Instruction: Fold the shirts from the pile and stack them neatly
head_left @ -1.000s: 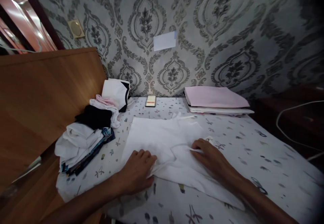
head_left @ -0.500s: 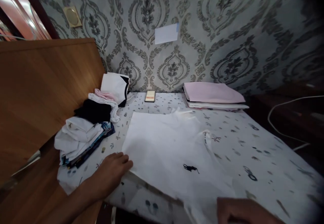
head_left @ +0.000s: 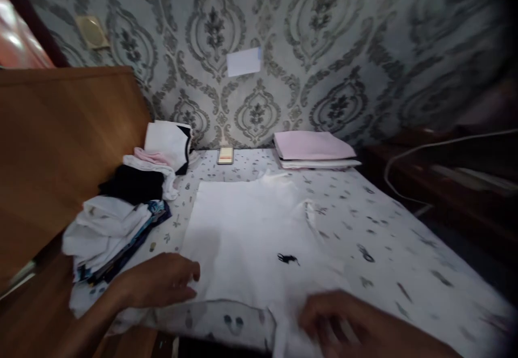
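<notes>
A white short-sleeved shirt [head_left: 238, 239] with a small black emblem lies spread on the patterned bed sheet [head_left: 388, 282]. Its hem faces left, and part of it hangs over the near edge of the bed. At the hem's near corner is my left hand [head_left: 157, 281], thumb and fingers apart; whether it touches the cloth is unclear. My right hand [head_left: 340, 315] hovers over or rests on the near side of the shirt, somewhat blurred. Its fingers are bent and spaced apart, with no cloth visibly held in them.
Folded clothes [head_left: 107, 223] are heaped along the wooden headboard [head_left: 68, 153] at left. A pink folded stack [head_left: 315, 146] sits by the wall at back right. A small card-like box [head_left: 225, 156] lies between them. A white cable [head_left: 445, 145] runs at far right.
My right hand has come left and further into view, its fingers loosening. My left hand has shifted slightly left and down, its thumb and fingers parting. The camera view has turned a little right.
</notes>
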Demonstrator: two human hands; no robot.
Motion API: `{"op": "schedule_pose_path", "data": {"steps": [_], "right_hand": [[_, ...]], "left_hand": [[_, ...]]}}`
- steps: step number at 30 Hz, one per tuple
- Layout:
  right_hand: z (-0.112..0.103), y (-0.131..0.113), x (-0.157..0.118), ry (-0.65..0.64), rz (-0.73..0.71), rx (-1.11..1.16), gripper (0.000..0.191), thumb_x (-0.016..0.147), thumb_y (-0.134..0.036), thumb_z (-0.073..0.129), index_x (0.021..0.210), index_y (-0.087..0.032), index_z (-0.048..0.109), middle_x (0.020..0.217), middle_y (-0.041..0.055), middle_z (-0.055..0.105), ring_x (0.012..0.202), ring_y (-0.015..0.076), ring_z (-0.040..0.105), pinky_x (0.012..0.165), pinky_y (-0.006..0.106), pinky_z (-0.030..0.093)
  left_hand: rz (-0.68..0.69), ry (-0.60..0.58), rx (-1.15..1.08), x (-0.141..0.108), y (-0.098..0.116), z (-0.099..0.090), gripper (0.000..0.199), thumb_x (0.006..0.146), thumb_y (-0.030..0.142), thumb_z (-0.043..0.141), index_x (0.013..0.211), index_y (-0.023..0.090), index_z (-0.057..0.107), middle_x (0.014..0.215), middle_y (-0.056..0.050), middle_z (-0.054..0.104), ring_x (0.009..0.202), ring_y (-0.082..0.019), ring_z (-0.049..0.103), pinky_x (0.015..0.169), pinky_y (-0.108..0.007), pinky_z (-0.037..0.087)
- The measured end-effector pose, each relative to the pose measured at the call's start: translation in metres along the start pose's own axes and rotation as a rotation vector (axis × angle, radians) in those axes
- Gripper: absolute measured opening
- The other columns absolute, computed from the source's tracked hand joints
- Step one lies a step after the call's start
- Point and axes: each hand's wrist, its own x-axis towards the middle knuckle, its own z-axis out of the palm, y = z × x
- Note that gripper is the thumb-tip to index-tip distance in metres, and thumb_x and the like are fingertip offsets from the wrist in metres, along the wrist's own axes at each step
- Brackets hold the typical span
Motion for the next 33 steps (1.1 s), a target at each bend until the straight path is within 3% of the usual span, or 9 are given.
{"op": "schedule_pose_path", "data": {"steps": [3,5,7,11,15,18,21,27,33], "right_hand": [[-0.021,-0.024,0.032,0.21,-0.062,-0.019,0.038,0.095,-0.055,0.049,0.109,-0.027,0.07,0.108,0.0078,0.072,0.095,0.0236,0.068,0.082,0.038,0.057],[-0.021,-0.021,0.058,0.41,-0.157,-0.192,0.042,0.097,-0.052,0.047,0.126,-0.026,0.063,0.132,0.0107,0.064,0.12,0.0264,0.06,0.1,0.044,0.05],[-0.013,-0.009,0.082,0.469,-0.213,-0.387,0.049,0.099,-0.049,0.043,0.137,-0.022,0.056,0.148,0.0133,0.051,0.137,0.0271,0.047,0.111,0.046,0.042],[-0.007,0.024,0.112,0.416,-0.113,-0.678,0.057,0.101,-0.046,0.038,0.148,-0.015,0.043,0.158,0.0162,0.038,0.147,0.0275,0.032,0.119,0.05,0.03],[-0.037,0.052,0.109,0.528,0.138,-0.814,0.057,0.101,-0.045,0.037,0.147,-0.013,0.044,0.157,0.0173,0.038,0.147,0.0291,0.033,0.118,0.05,0.03],[-0.061,0.058,0.105,0.605,0.18,-0.868,0.047,0.101,-0.038,0.038,0.138,-0.015,0.054,0.151,0.0168,0.048,0.142,0.0298,0.041,0.117,0.05,0.032],[-0.069,0.047,0.123,0.628,0.094,-0.869,0.041,0.101,-0.031,0.037,0.129,-0.011,0.06,0.145,0.0198,0.053,0.14,0.0311,0.043,0.116,0.05,0.031],[-0.06,0.03,0.189,0.406,-0.044,-0.78,0.051,0.102,-0.04,0.039,0.144,-0.012,0.048,0.155,0.0163,0.042,0.146,0.0267,0.035,0.118,0.045,0.03],[-0.095,0.066,0.185,0.518,0.154,-0.77,0.058,0.103,-0.041,0.032,0.149,-0.007,0.04,0.159,0.0193,0.034,0.149,0.0279,0.027,0.119,0.047,0.025]], "left_hand": [[0.083,0.278,-0.055,0.035,-0.01,0.009,0.03,0.099,0.038,0.041,0.116,0.023,0.061,0.107,-0.006,0.07,0.1,-0.021,0.066,0.09,-0.033,0.051],[0.145,0.44,-0.076,0.066,-0.008,0.019,0.037,0.102,0.04,0.035,0.129,0.023,0.054,0.132,-0.01,0.062,0.123,-0.022,0.058,0.105,-0.037,0.046],[0.18,0.505,-0.051,0.097,-0.005,0.029,0.045,0.102,0.043,0.034,0.141,0.023,0.045,0.151,-0.011,0.048,0.139,-0.022,0.044,0.114,-0.04,0.039],[0.131,0.449,0.111,0.14,-0.019,0.039,0.057,0.101,0.05,0.036,0.15,0.021,0.037,0.162,-0.013,0.03,0.15,-0.024,0.026,0.121,-0.049,0.026],[-0.092,0.496,0.231,0.147,-0.072,0.033,0.058,0.101,0.048,0.031,0.15,0.019,0.038,0.161,-0.015,0.031,0.151,-0.027,0.024,0.121,-0.055,0.021],[-0.284,0.546,0.248,0.145,-0.1,0.023,0.059,0.101,0.047,0.029,0.15,0.017,0.038,0.161,-0.016,0.031,0.151,-0.028,0.025,0.119,-0.056,0.025],[-0.312,0.565,0.279,0.156,-0.09,0.017,0.062,0.101,0.048,0.029,0.15,0.012,0.037,0.162,-0.018,0.028,0.151,-0.03,0.022,0.12,-0.056,0.023],[0.005,0.404,0.24,0.206,-0.036,0.012,0.068,0.101,0.056,0.024,0.155,0.015,0.03,0.164,-0.012,0.022,0.153,-0.024,0.018,0.122,-0.047,0.02],[-0.181,0.421,0.242,0.209,-0.091,-0.011,0.069,0.1,0.056,0.022,0.155,0.016,0.029,0.165,-0.011,0.02,0.153,-0.025,0.015,0.122,-0.049,0.018]]}}
